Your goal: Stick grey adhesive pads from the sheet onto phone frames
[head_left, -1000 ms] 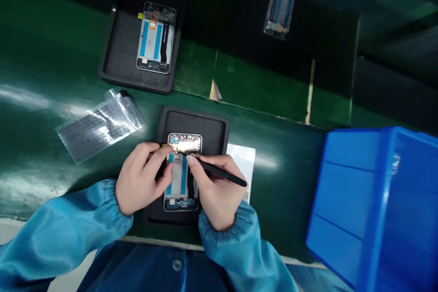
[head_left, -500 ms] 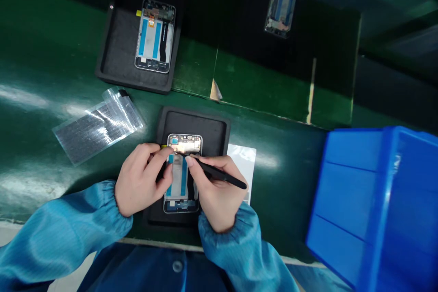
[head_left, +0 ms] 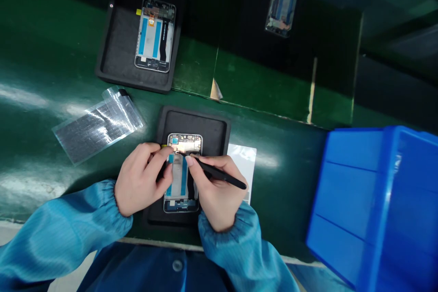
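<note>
Head view: pinched slim black tool in right hand; rested half-open, apparently empty left hand at opened smartphone; likely needed light, steady tip pressure.

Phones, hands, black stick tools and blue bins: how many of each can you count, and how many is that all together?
Phones: 3
Hands: 2
Black stick tool: 1
Blue bin: 1
Total: 7
</note>
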Motion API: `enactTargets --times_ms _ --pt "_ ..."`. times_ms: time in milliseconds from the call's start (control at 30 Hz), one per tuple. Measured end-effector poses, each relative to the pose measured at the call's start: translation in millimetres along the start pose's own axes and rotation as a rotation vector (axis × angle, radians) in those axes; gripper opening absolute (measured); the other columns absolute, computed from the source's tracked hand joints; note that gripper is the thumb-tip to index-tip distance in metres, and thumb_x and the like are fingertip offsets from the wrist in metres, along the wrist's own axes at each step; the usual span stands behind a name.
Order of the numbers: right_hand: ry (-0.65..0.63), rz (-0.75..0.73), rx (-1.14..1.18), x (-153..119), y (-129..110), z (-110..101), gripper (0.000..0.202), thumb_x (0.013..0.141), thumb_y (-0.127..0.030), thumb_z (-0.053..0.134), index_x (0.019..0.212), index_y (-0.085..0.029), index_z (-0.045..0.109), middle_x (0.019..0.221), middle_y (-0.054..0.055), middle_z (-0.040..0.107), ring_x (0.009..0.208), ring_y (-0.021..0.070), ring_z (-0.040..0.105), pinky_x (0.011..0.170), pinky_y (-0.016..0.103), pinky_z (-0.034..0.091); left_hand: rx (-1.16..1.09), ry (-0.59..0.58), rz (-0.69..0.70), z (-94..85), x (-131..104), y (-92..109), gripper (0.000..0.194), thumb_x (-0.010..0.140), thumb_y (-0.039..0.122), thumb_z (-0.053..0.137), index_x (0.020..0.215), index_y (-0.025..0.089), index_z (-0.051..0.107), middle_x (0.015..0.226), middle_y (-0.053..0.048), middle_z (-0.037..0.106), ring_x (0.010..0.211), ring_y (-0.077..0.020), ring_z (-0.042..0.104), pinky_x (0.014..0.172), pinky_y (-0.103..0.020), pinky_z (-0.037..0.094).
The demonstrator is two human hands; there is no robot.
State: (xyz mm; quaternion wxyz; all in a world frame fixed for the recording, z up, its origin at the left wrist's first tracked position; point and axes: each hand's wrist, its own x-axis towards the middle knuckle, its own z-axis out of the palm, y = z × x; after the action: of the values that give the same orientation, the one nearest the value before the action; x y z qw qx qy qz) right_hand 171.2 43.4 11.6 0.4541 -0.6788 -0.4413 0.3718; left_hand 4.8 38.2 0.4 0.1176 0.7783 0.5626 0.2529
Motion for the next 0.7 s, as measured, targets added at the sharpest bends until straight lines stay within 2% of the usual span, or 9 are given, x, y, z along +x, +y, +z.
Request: enactTargets --times_ms 233,700 --pt "-0.006 -0.008 0.029 -0.1 -0.2 -0.7 0.019 0.073 -0.019 0.087 0.078 -0.022 0.069 0.078 -0.002 0.079 0.07 0.0164 0.077 0.067 0.025 0.064 0.0 0.003 0.011 0.8 3.6 0.4 0.027 0.088 0.017 0.061 0.114 0.011 0.065 0.099 -0.011 0.06 0.087 -0.0211 0.061 0.078 -0.032 0.054" --pt "0.001 -0.001 0.007 0.8 -1.0 0.8 0.019 0.073 -0.022 0.087 0.077 -0.022 0.068 0.078 0.0 0.08 0.07 0.0185 0.077 0.067 0.029 0.065 0.007 0.004 0.014 0.0 3.1 0.1 0.027 0.088 0.017 0.061 0.115 0.012 0.064 0.098 -0.01 0.06 0.085 -0.0204 0.061 0.076 -0.032 0.053"
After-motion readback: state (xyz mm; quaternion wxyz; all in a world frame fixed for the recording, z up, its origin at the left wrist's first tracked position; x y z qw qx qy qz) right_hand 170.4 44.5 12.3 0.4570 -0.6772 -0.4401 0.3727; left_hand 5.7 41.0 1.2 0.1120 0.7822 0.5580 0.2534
